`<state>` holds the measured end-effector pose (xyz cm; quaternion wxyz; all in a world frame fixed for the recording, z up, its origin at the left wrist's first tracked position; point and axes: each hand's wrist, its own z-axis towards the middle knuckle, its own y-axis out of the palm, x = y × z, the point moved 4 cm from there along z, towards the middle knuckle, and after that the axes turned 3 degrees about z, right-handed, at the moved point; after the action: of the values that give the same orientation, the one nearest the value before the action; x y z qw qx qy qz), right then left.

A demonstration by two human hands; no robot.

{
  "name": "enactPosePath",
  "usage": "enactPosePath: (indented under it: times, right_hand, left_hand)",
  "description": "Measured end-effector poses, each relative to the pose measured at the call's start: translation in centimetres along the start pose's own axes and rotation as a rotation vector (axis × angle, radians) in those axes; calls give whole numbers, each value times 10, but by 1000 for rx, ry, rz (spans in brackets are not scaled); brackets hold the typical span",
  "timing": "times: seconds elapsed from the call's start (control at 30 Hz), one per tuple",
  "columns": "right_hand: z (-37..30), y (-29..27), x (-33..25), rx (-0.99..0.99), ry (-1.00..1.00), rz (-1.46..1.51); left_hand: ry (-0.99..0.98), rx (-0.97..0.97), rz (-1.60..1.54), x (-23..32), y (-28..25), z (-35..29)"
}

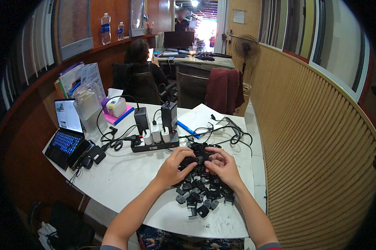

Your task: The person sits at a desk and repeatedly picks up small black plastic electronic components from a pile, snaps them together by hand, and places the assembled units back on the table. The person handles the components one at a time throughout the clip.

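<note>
A heap of small black plastic parts [202, 193] lies on the white table in front of me, many of them shaped like little brackets or clips. Over its far end, my left hand [174, 167] is closed, thumb and fingers pinching a black plastic part [199, 160]. From the other side my right hand [224, 167] grips the same part, its thumb and fingertips bent inward. Dark pieces behind the fingers blend together, so the held part's exact outline is hard to make out.
Beyond the heap stands a power strip [154, 146] with chargers and tangled black cables [234, 130]. A laptop [67, 131], a phone [80, 153] and a plastic jug [88, 110] are on the left. White paper [200, 118] lies behind. A person [140, 58] sits farther back.
</note>
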<state>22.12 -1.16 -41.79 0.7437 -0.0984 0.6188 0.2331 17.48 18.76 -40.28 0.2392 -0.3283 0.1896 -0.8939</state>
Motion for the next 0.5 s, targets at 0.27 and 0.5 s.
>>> enactPosePath:
  times: [0.27,0.5]
  right_hand:
    - [1,0,8,-72,60,-58]
    - [0,3,10,-127,-32,-139]
  left_hand:
    - [-2,-3,33,2,-1,0]
    - [43,-2,-14,1,0,0]
